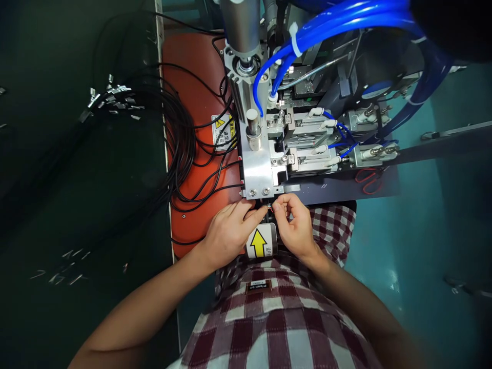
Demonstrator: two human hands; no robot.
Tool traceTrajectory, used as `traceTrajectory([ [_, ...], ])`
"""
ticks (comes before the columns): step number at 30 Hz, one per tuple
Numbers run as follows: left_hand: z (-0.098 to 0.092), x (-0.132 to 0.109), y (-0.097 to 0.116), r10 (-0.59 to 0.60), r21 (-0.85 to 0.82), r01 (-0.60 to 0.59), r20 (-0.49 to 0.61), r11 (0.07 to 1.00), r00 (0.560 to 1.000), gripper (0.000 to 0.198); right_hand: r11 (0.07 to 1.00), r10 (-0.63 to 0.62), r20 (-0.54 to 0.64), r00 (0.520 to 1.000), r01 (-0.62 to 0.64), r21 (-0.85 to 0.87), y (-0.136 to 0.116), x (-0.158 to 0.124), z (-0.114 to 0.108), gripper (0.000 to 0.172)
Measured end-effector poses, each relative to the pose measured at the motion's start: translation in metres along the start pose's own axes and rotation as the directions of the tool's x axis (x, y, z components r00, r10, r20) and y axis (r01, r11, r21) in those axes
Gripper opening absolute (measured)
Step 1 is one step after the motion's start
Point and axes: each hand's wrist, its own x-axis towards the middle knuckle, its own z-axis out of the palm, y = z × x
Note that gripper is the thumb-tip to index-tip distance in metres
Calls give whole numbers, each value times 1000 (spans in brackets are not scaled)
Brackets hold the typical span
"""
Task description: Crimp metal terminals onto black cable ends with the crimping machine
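**Thin wires (270, 207) held at the edge of a metal block (258, 171) leave little room for a slip**

The thin wires, with a reddish strand among them, lie just off the near end of the metal block, between the person's two hands. The right hand (295, 225) has its thumb and forefinger brought together, apparently pinching the strands. The left hand (226, 233) comes in from the other side, its thumb tip right by the same spot; whether its fingers grip the wire or only steady it cannot be told, since the contact is tiny and partly covered.

The likeliest trouble is in the pinch itself: strands this fine could slip, bend or cross if the fingers roll unevenly or pull too hard. The fingers are also very near the metal block, which belongs to a machine fed by blue tubes (338, 20), so any movement of its parts could nip a fingertip.

Slack is another weak point. Black cables (180, 154) loop in a tangled bunch from the tabletop (96, 179) across the orange base (192, 179); a snag there could tug on whatever is joined to them. Loose metal bits (65, 266) lie scattered on the tabletop and might catch among the cables. The red-handled scissors (369, 181) rest well apart, beyond the right hand.
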Motion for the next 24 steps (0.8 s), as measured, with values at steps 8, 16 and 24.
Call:
traceTrajectory([
  [8,-1,2,0,6,-10,-6,-11,1000,1000,26,924,289,48,956,-291,250,8,2,-1,15],
  [16,1,0,0,7,-10,-7,-18,1000,1000,27,970,211,84,974,-220,108,-3,6,-3,16],
  [24,3,-2,-1,1,-10,-1,-1,1000,1000,29,981,151,16,988,-152,120,-5,4,4,12],
])
